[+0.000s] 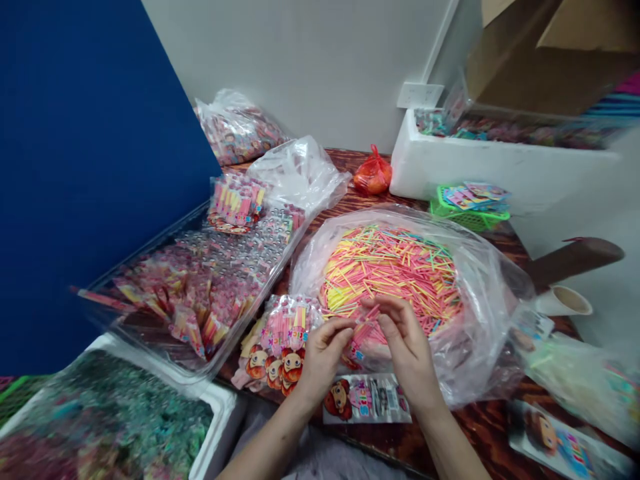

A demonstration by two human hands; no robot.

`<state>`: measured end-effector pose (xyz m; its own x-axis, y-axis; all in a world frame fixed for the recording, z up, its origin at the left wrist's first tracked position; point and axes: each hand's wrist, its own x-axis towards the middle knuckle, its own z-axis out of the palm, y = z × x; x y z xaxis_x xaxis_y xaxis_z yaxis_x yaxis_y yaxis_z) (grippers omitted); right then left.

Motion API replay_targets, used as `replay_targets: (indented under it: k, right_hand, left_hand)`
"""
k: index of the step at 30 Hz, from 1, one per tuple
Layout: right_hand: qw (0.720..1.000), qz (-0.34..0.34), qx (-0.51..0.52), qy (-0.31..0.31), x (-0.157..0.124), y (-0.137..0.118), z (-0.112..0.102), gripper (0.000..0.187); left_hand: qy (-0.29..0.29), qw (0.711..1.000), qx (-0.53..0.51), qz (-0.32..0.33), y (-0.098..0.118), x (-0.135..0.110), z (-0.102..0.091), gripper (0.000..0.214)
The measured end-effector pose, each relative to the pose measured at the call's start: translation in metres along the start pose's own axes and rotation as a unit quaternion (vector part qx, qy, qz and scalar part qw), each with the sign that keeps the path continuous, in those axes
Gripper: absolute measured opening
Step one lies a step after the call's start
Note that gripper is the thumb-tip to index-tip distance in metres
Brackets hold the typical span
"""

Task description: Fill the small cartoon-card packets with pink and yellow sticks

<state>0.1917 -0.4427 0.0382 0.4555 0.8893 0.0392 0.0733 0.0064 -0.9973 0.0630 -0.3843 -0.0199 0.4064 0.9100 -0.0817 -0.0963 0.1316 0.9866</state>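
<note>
My left hand (324,353) and my right hand (407,337) meet at the near edge of a large clear plastic bag (480,320). That bag is heaped with thin pink, yellow and green sticks (390,267). Between my fingers is a small clear printed packet (367,332) with pink sticks in it. My left thumb and forefinger pinch its left side; my right fingers curl around its right side, partly hiding it. Filled packets (287,333) with a cartoon girl print lie in a pile left of my left hand. Below my hands, a flat printed packet (370,399) rests on the table.
On the left, a clear tray (220,363) holds many filled packets. A white foam box (220,407) stands at lower left. A green basket (470,217), red bag (373,175), long foam box (500,163) and cardboard tube (565,301) lie behind and right.
</note>
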Motion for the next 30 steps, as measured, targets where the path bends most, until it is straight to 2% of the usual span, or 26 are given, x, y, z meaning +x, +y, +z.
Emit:
replay_targets:
  k: [3,7,9,12,13,14,16,18,20,22,24,26,30]
  right_hand:
    - [0.994,-0.055,-0.092,-0.023,-0.003,0.005,0.004,0.018]
    - [0.982,-0.107,-0.151,-0.026,-0.006,0.003,0.008,0.012]
    - [0.979,-0.118,-0.153,-0.063,-0.007,-0.002,0.013,0.012]
    - [0.981,-0.111,-0.111,-0.114,-0.005,-0.006,0.028,0.015]
    - [0.983,-0.105,-0.091,-0.122,-0.003,-0.004,0.035,0.015]
    - [0.984,-0.097,-0.075,-0.127,0.0,0.0,0.042,0.015]
    - [0.987,-0.081,-0.063,-0.124,0.01,0.017,0.056,0.019]
    - [0.987,-0.073,-0.103,-0.096,0.022,0.04,0.066,0.028]
    - [0.978,-0.068,-0.179,-0.089,0.033,0.065,0.073,0.034]
    - [0.964,-0.061,-0.237,-0.1,0.041,0.084,0.077,0.043]
    - [0.952,-0.063,-0.275,-0.115,0.045,0.094,0.079,0.048]
    - [0.949,-0.067,-0.285,-0.121,0.046,0.094,0.079,0.048]
    - [0.969,-0.045,-0.235,-0.065,0.039,0.084,0.072,0.047]
  left_hand:
    - [-0.006,1.0,-0.018,-0.006,0.008,-0.003,0.001,0.018]
    - [-0.004,0.999,-0.037,-0.022,0.022,-0.011,-0.005,0.016]
    - [-0.02,0.999,-0.021,-0.03,0.03,-0.019,-0.015,0.02]
    - [-0.052,0.996,0.052,-0.05,0.037,-0.03,-0.039,0.03]
    - [-0.049,0.994,0.086,-0.055,0.037,-0.032,-0.049,0.025]
    - [-0.028,0.991,0.119,-0.054,0.034,-0.033,-0.059,0.021]
    - [0.06,0.981,0.183,-0.029,0.024,-0.031,-0.077,0.02]
    - [0.153,0.955,0.252,0.025,0.009,-0.025,-0.09,0.021]
    - [0.2,0.919,0.331,0.077,-0.007,-0.019,-0.097,0.02]
    - [0.219,0.886,0.397,0.097,-0.02,-0.016,-0.101,0.028]
    - [0.217,0.867,0.441,0.083,-0.027,-0.016,-0.102,0.046]
    - [0.194,0.862,0.465,0.052,-0.027,-0.019,-0.105,0.063]
    - [0.14,0.863,0.485,-0.017,-0.013,-0.023,-0.116,0.079]
